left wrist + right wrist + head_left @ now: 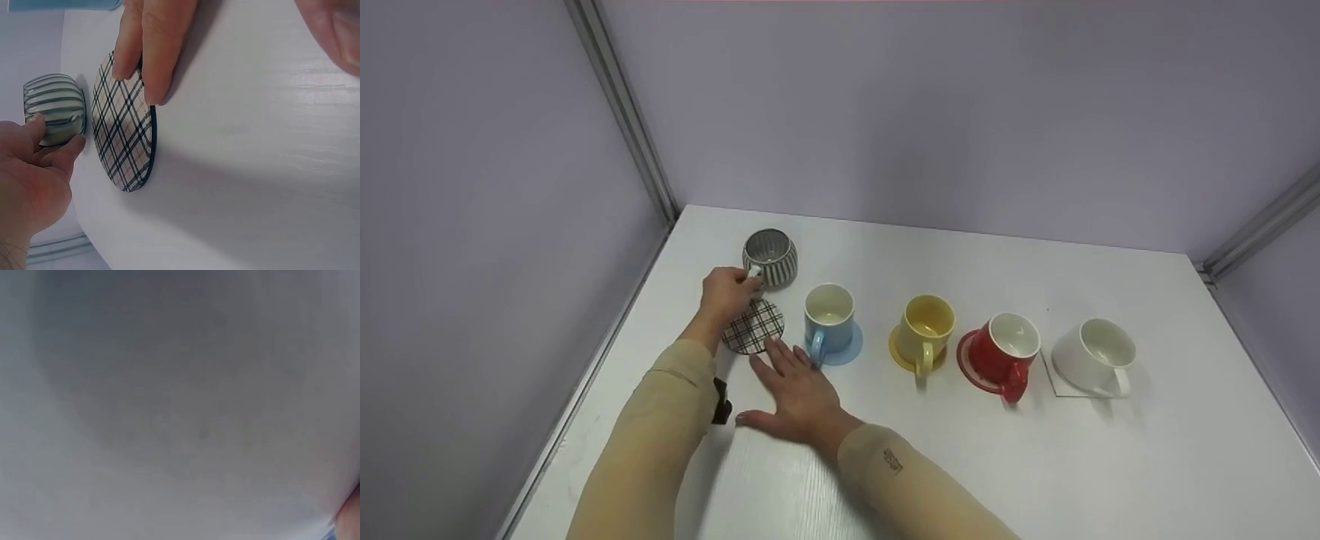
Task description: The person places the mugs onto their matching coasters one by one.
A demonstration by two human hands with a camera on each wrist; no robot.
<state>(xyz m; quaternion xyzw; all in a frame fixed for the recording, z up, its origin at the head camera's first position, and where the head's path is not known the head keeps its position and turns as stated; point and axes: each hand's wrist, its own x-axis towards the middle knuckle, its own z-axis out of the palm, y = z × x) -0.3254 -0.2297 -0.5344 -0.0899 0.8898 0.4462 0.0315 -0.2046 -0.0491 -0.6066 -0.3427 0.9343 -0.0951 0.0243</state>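
Observation:
My left hand (726, 294) pinches the handle of a grey-and-white striped mug (781, 266) at the table's back left. In the left wrist view, thumb and fingers close on the handle of that ribbed mug (55, 95). Just in front of the mug lies a round plaid coaster (754, 328). My right hand (804, 396) is spread palm down with straight fingers, its fingertips at the coaster's near right edge. Two of its fingers (160, 50) rest on the plaid coaster (121, 135) in the left wrist view. The right wrist view shows mostly blurred white surface.
Along the white table (1177, 427) to the right stand a blue mug (829, 330) on a blue coaster, a yellow mug (919, 334) on a yellow one, a red mug (994, 356) on a red one, and a white mug (1080, 364) on a white square coaster. Panels (922, 112) enclose the back and sides.

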